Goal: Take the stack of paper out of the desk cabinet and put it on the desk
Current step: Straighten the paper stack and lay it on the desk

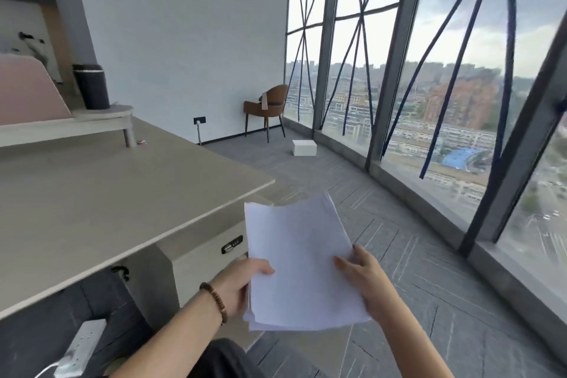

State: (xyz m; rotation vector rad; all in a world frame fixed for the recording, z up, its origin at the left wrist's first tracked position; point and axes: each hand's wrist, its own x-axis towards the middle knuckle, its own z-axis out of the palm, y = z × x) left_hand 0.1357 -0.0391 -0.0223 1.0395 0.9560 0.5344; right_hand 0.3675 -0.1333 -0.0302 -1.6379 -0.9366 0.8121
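A white stack of paper (302, 264) hangs in the air to the right of the desk, below its top and over the floor. My left hand (242, 284), with a bead bracelet on the wrist, grips the stack's left edge. My right hand (363, 276) holds its right edge, thumb on top. The beige desk (101, 196) spreads to the left. Under its right end stands the desk cabinet (208, 261), with a black combination lock on its front; the paper hides its right part.
On the desk's raised shelf (101, 115) stands a dark cylindrical container (91, 86). A white power strip (81, 347) lies under the desk. A brown chair (270, 107) and a white box (304, 147) sit by the glass wall on the right.
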